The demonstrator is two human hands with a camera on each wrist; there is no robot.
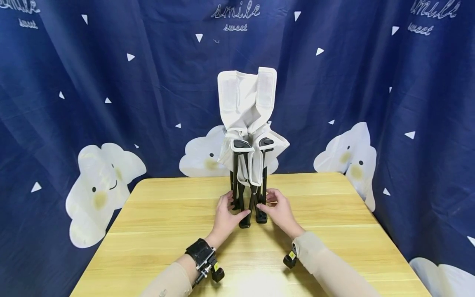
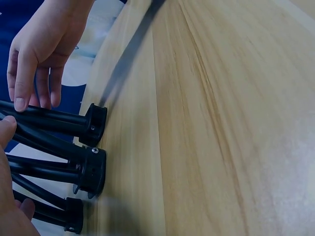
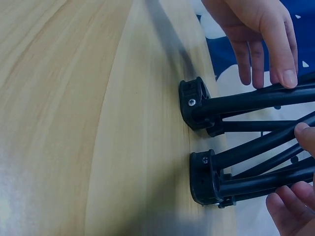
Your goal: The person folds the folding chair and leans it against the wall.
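Observation:
A small folding chair (image 1: pixel 245 101) with white fabric and black tube legs stands upright and folded on the wooden table. My left hand (image 1: pixel 227 216) holds the lower legs from the left, its thumb across a front leg and its fingers reaching behind. On the other side, my right hand (image 1: pixel 279 209) grips the right-hand legs, thumb in front and fingers bent around the back. In the left wrist view, black plastic feet (image 2: pixel 91 172) cap the tubes at the tabletop. The right wrist view shows a screw in a foot (image 3: pixel 192 103). Fabric hides the upper frame.
The light wooden table (image 1: pixel 167 231) extends to both sides and in front of the chair. Behind it hangs a dark blue curtain (image 1: pixel 167 82) with cloud faces and white triangles. Each wrist wears a small camera; the left one sits on a black strap (image 1: pixel 199 251).

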